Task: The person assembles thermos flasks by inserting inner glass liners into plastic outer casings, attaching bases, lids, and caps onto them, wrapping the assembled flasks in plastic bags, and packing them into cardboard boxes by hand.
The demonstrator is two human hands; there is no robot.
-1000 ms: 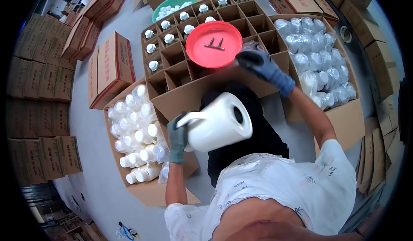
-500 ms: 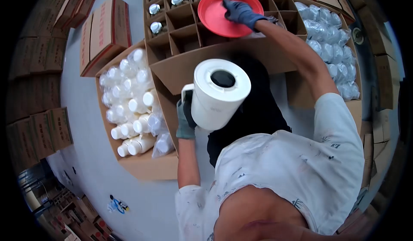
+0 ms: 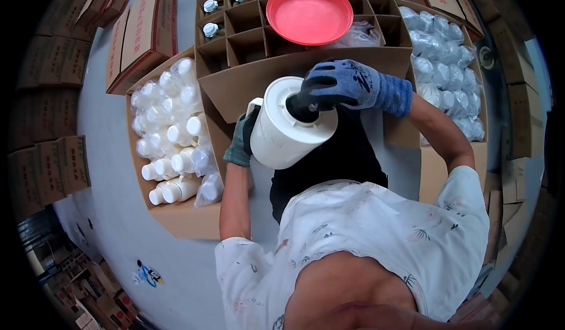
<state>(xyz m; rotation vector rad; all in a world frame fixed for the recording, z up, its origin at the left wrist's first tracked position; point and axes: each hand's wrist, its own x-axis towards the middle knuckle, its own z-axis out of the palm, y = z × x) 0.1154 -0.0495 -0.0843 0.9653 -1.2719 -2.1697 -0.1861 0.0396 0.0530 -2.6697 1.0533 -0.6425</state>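
A white jug-like container (image 3: 282, 138) with a side handle and a dark round opening is tilted in front of my body. My left hand (image 3: 240, 141), in a grey-green glove, is wrapped round its handle side. Over the opening is my right hand (image 3: 347, 84) in a blue glove, its fingers pinched together at the hole; what they hold, if anything, is hidden. A red round lid or tray (image 3: 309, 13) rests on top of the divided carton (image 3: 247, 42), with no screws visible on it. White-capped bottles (image 3: 210, 30) stand in several of the carton's compartments.
On the left, an open box (image 3: 194, 221) holds white bottles, some in clear plastic. Another open box (image 3: 453, 71) of plastic-wrapped bottles is at the right. A closed carton (image 3: 141, 35) stands at the upper left. Stacked cartons (image 3: 62, 165) line the left side.
My right hand has moved from the red tray down to the container's opening. The small metal pieces seen on the tray earlier no longer show there. The container has turned more upright.
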